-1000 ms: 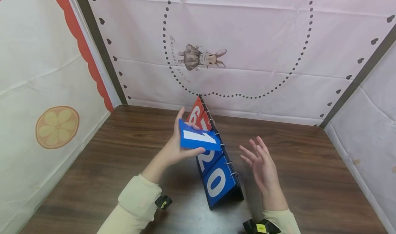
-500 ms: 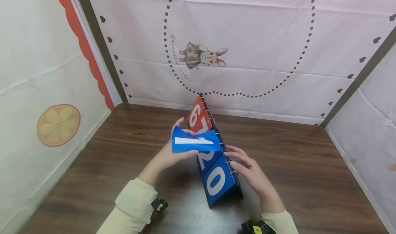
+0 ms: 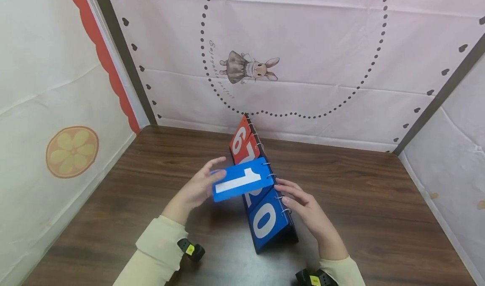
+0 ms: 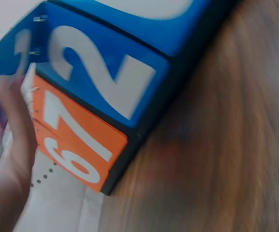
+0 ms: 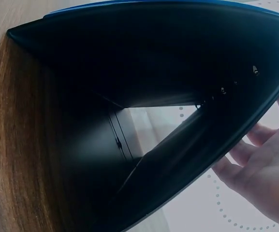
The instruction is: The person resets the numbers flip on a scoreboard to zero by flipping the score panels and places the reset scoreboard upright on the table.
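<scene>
A flip scoreboard (image 3: 281, 218) stands like a tent on the table, its number cards hung on rings along the top edge. A blue card with a 1 (image 3: 238, 181) is lifted off the slope, and my left hand (image 3: 194, 189) holds its free end with the thumb on top. Beneath it lies a blue 2 card (image 4: 100, 72), partly covered in the head view. A blue 0 card (image 3: 264, 221) lies flat on the near end. My right hand (image 3: 312, 216) rests its loosely extended fingers against the board's right side near the rings.
Red cards showing 6 (image 3: 239, 139) and 7 (image 4: 76, 125) fill the far end of the scoreboard. The wooden table (image 3: 360, 193) ends at a pale fabric back wall (image 3: 310, 59). Fabric walls also stand at both sides.
My right hand has moved left onto the board's side. The left hand has shifted left and nearer with the 1 card, which was bent and is now flatter, its face showing.
</scene>
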{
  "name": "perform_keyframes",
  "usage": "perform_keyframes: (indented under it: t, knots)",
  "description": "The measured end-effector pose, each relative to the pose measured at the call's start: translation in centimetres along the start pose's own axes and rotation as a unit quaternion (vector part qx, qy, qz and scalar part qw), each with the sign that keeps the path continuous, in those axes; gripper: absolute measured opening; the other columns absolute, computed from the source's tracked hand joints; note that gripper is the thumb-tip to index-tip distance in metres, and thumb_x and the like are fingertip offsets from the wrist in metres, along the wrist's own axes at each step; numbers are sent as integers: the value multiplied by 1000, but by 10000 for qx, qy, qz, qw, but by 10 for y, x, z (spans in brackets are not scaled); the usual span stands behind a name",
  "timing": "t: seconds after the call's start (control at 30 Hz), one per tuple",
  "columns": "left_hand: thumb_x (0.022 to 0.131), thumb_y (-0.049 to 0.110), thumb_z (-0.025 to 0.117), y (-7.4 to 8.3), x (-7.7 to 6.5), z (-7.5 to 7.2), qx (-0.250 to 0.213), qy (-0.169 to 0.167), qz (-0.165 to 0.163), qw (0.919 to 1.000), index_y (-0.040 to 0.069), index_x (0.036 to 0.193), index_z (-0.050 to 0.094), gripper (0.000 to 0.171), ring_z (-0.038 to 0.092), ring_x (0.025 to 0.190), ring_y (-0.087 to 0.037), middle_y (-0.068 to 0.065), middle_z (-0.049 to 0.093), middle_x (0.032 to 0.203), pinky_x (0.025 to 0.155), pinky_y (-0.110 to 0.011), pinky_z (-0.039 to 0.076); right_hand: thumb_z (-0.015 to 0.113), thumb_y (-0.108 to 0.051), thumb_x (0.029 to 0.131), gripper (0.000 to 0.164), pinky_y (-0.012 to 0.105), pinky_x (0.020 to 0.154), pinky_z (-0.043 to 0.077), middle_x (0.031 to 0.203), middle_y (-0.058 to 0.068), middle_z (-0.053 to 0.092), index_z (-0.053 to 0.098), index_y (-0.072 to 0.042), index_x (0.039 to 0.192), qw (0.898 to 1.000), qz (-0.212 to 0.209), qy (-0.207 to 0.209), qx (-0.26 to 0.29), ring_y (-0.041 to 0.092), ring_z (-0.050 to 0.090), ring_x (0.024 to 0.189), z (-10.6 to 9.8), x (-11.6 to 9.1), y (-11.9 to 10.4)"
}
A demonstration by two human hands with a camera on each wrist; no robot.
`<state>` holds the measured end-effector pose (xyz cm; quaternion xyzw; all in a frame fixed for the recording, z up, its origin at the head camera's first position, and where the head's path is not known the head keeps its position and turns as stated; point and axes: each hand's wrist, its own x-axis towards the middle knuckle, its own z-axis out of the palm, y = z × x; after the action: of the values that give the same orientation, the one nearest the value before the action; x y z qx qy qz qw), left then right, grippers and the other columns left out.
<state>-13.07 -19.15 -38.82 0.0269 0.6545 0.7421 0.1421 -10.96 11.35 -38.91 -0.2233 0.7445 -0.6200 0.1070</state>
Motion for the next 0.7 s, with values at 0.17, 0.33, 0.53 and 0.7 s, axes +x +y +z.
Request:
perform_keyframes:
  t: [0.17, 0.33, 0.53, 0.7]
  knots:
    - [80, 28, 73, -15, 17, 6, 1484, 1174, -552, 9804, 18, 131, 43, 60, 62, 86, -27, -14, 60, 109, 77, -40, 53, 51, -25, 95, 36, 58, 97, 34, 142, -1, 40, 56, -14, 128, 9998, 134, 131, -85, 30, 32, 131, 0, -2, -2]
    - [82, 24, 70, -26, 31, 20, 2077, 1154, -609, 9694, 12, 126, 47, 51, 62, 79, -24, -11, 62, 97, 70, -37, 55, 48, -19, 96, 34, 58, 97, 33, 143, 0, 40, 56, -12, 129, 9986, -279, 369, -238, 25, 32, 132, -1, -7, -1]
    - [85, 21, 68, -33, 42, 36, 2458, 1102, -646, 9609, 9, 122, 48, 44, 60, 79, -25, -13, 57, 100, 66, -35, 55, 50, -7, 94, 31, 45, 99, 37, 134, 0, 50, 58, -8, 124, 9961, -583, 607, -284, 15, 42, 125, -7, -17, 3]
    - [85, 22, 67, -38, 46, 42, 2474, 1118, -659, 9602, 9, 118, 49, 40, 59, 85, -26, -14, 55, 106, 68, -35, 55, 55, 1, 89, 30, 33, 96, 42, 131, 8, 49, 61, -6, 117, 9932, -1118, 220, -218, 20, 44, 121, -9, -23, 4]
